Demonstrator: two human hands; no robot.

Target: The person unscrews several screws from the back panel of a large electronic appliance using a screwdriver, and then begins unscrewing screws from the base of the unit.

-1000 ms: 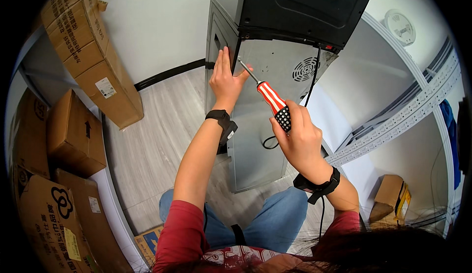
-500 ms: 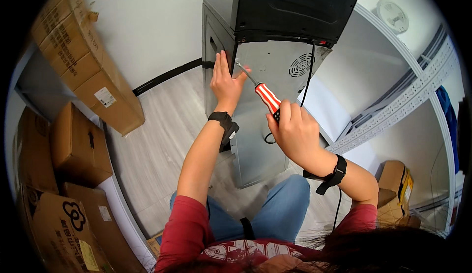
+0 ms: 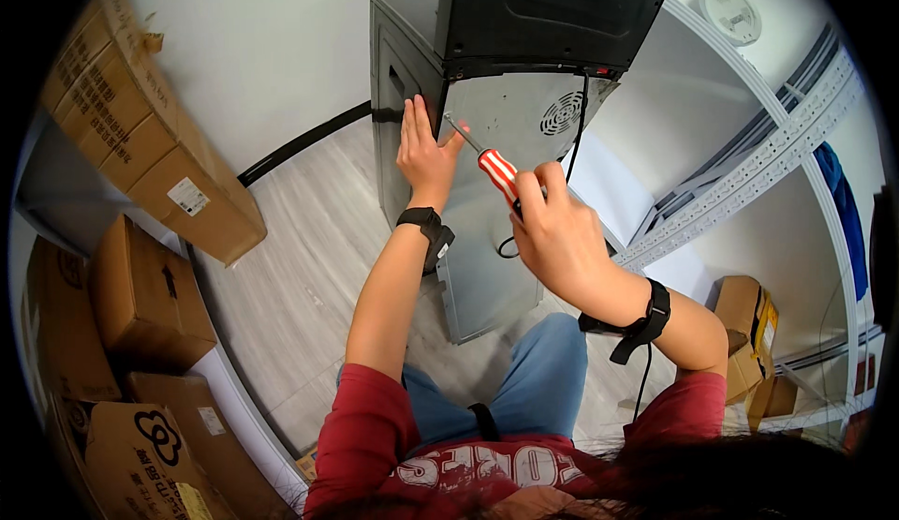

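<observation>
My right hand [image 3: 557, 234] is closed round a screwdriver [image 3: 494, 166] with a red-and-white striped handle. Its metal shaft points up-left, its tip at the back panel [image 3: 492, 272] of a grey metal cabinet, near the upper left edge. My left hand [image 3: 426, 159] rests open along that cabinet corner, fingers stretched upward, thumb beside the tip. A black panel [image 3: 552, 5] stands above the cabinet. A round vent [image 3: 562, 112] and a hanging black cable [image 3: 582, 117] are to the right of the screwdriver.
Cardboard boxes [image 3: 150, 290] are stacked at lower left, with a tall carton [image 3: 154, 155] leaning behind them. At right are white metal shelving [image 3: 758, 173], another cardboard box [image 3: 740, 314] and blue cloth [image 3: 838, 211]. A wall and floor [image 3: 281, 230] lie left of the cabinet.
My right hand has risen slightly and turned, covering more of the handle. The screwdriver has shifted a little. My left hand stays on the cabinet corner, and the view has shifted slightly.
</observation>
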